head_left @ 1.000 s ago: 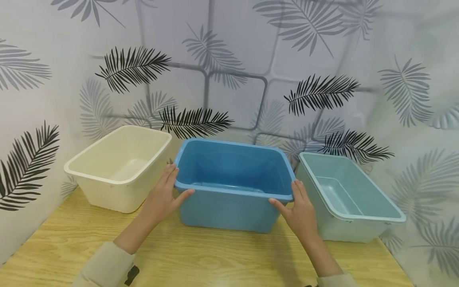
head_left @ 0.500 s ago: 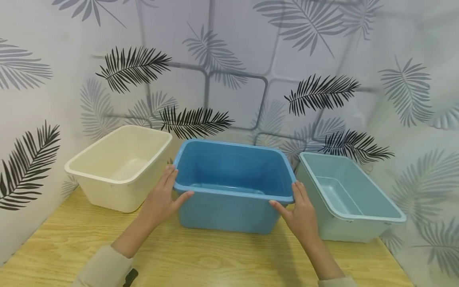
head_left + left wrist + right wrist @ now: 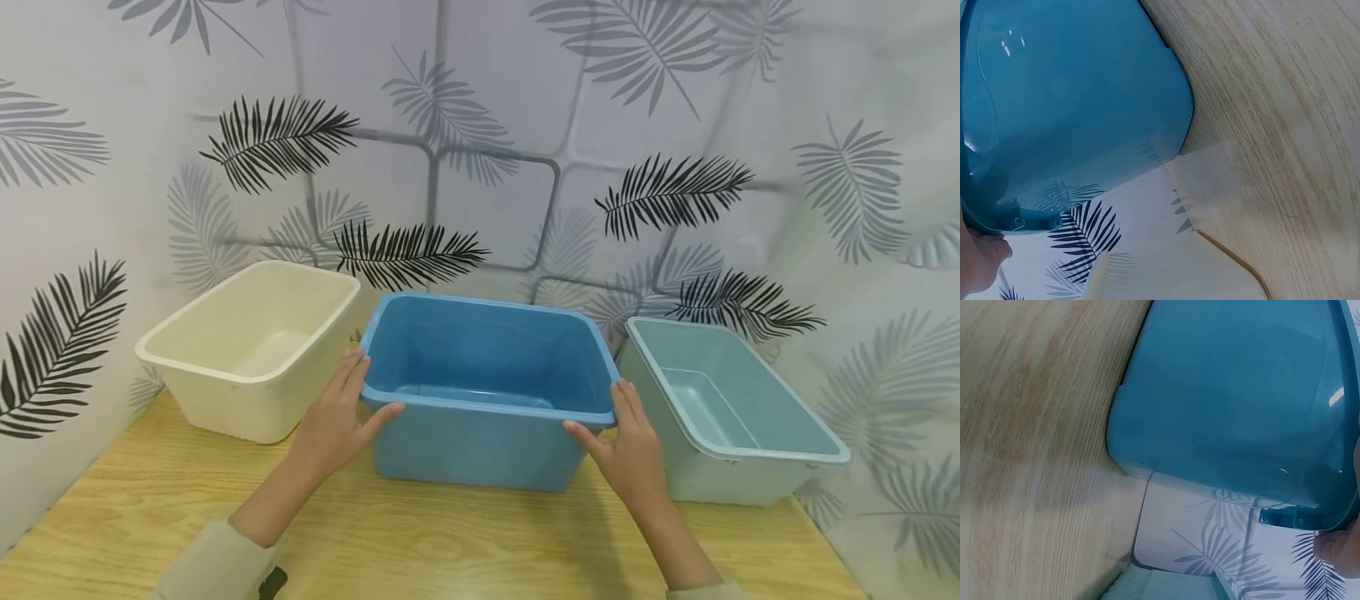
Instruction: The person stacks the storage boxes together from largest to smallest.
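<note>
A blue plastic storage bin (image 3: 480,446) stands upright on the wooden table, its top open. My left hand (image 3: 330,421) grips its front left corner, the thumb on the front of the rim and the fingers along the side. At the front right corner my right hand (image 3: 630,446) holds the rim in the same way. Both wrist views show the smooth blue wall of the bin (image 3: 1079,94) from close by. In the left wrist view, part of the left hand (image 3: 982,259) is under the rim. Part of the right hand (image 3: 1341,550) shows at the right wrist view's edge.
A cream bin (image 3: 225,408) stands on the left and a pale green bin (image 3: 735,483) on the right, both angled and close to the blue one. The wood-grain table (image 3: 450,542) extends in front. Behind hangs a leaf-patterned cloth (image 3: 495,100).
The blue bin has slid very slightly towards me, with both hands staying on its rim. The cream and pale green bins have not moved.
</note>
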Demonstrator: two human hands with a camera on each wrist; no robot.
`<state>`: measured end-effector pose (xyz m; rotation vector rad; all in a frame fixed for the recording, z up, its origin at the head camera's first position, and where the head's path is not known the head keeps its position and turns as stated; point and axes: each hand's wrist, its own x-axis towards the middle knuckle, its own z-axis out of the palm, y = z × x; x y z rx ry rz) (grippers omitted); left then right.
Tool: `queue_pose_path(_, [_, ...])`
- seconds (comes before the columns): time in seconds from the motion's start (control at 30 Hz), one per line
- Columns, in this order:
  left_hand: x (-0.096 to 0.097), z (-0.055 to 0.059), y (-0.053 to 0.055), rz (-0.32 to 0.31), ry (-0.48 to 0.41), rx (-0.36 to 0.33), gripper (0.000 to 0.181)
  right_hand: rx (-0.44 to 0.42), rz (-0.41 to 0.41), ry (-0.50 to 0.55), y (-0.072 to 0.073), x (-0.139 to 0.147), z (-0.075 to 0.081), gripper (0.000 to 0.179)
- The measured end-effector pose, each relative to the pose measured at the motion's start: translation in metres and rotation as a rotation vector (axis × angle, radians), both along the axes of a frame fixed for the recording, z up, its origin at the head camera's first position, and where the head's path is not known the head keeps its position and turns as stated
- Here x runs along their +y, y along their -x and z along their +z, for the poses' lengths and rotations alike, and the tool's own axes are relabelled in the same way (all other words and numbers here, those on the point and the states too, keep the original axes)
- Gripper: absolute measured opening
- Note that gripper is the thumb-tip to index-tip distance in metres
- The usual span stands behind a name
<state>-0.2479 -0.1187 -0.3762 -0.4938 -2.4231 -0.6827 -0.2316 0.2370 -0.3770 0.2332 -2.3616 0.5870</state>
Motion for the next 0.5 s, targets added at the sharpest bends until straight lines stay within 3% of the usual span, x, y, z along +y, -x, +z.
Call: queue_pose_path(0.5, [0.0, -0.0027, -0.0046, 0.001, -0.005, 0.043, 0.08, 0.021, -0.008, -0.003, -0.0044, -0.001, -0.0012, 0.084])
